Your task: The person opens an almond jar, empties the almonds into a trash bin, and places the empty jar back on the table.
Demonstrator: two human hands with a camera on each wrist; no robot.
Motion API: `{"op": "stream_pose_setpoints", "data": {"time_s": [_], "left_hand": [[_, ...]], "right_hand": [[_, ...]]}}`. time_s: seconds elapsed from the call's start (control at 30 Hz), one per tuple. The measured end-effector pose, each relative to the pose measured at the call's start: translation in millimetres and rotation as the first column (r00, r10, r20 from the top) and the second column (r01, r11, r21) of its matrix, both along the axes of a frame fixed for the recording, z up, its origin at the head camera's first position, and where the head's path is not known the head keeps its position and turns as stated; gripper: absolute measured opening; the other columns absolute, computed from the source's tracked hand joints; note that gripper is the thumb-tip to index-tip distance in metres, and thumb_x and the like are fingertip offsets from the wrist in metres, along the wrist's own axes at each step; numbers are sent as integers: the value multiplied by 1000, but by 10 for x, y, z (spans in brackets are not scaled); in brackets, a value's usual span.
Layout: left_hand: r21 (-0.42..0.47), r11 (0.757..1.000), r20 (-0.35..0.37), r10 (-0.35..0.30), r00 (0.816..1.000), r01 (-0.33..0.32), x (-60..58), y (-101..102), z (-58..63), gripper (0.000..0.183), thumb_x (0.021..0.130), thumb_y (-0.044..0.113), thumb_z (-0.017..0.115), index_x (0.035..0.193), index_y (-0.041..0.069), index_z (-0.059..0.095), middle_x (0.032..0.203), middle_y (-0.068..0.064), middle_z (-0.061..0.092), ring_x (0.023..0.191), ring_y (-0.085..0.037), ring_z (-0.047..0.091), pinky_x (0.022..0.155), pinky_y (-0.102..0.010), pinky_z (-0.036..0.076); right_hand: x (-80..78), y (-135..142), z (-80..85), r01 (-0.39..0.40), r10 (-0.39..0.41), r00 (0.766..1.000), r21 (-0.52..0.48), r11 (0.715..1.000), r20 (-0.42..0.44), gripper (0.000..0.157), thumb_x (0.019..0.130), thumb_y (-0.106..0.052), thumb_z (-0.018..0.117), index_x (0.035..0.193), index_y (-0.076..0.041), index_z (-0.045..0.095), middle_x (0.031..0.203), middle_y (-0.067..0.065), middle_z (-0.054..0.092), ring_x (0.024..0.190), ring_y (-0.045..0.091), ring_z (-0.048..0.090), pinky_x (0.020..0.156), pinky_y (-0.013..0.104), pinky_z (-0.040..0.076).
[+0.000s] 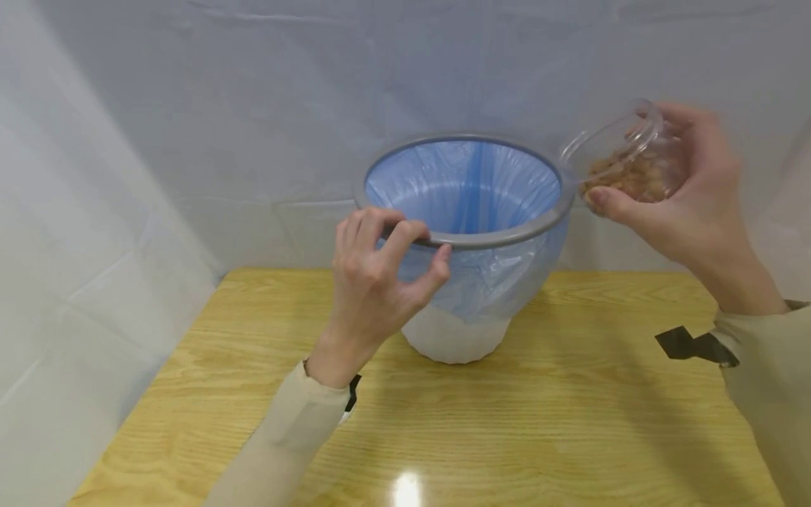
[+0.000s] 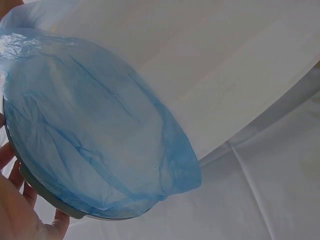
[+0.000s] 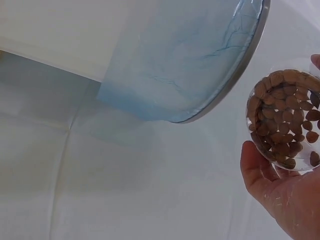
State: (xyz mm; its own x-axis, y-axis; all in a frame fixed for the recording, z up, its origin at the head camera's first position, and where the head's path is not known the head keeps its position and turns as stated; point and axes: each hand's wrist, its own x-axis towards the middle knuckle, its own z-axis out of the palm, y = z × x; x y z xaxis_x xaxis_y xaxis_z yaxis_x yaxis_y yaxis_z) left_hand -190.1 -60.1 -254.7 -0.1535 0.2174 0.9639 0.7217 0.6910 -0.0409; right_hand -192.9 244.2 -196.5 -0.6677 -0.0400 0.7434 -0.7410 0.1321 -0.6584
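Observation:
A white trash bin (image 1: 453,336) stands on the table, lined with a blue plastic bag (image 1: 481,274) folded over its outside. Its grey rim (image 1: 500,236) faces up. My left hand (image 1: 374,282) grips the near left of that rim, fingers over the top and thumb outside; the left wrist view shows the fingers (image 2: 30,195) at the rim's edge. To the right of the bin, my right hand (image 1: 703,190) holds a clear plastic bowl (image 1: 652,134) tilted toward the opening. Inside the bowl lie many brown nut-like pieces (image 3: 287,112), piled to the lower side.
The wood-grain table (image 1: 557,422) extends in front of the bin. White sheeting (image 1: 253,105) hangs behind and on the left. Black tabs (image 1: 674,343) show at the sleeve cuffs.

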Motion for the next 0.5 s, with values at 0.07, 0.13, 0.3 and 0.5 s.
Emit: {"op": "stream_pose_setpoints", "data": {"time_s": [0.07, 0.13, 0.3, 0.5], "left_hand": [[1, 1000, -2, -2, 1000, 2, -2, 1, 1, 20, 82, 30, 63, 83, 10, 61, 86, -9, 54, 79, -26, 50, 74, -42, 39], [3, 1000, -2, -5, 1000, 5, -3, 3, 3, 20, 82, 29, 64, 83, 10, 61, 86, -8, 54, 79, -26, 49, 74, -42, 39], [6, 1000, -2, -7, 1000, 7, -1, 12, 8, 20, 81, 30, 64, 84, 10, 61, 86, -8, 54, 79, -26, 49, 74, -42, 39], [13, 1000, -5, -10, 1000, 10, 4, 29, 13, 20, 81, 30, 64, 84, 10, 61, 85, -8, 54, 79, -25, 49, 73, -42, 39]], "right_hand": [[-14, -10, 17, 12, -11, 1000, -7, 1000, 22, 77, 59, 21, 72, 130, 0, 47, 108, 11, 58, 80, 13, 68, 65, 19, 56], [-25, -19, 31, 49, -49, 998, 14, 999, 30, 78, 59, 19, 73, 130, -1, 48, 108, 11, 59, 80, 13, 67, 65, 18, 55], [-42, -33, 51, 191, -196, 980, 163, 968, 15, 80, 61, 14, 76, 132, -9, 47, 112, 6, 59, 86, 11, 65, 67, 15, 55], [-73, -58, 70, 284, -288, 957, 267, 921, -25, 82, 62, 8, 79, 133, -15, 48, 115, -1, 57, 90, 9, 61, 67, 11, 53]]}}
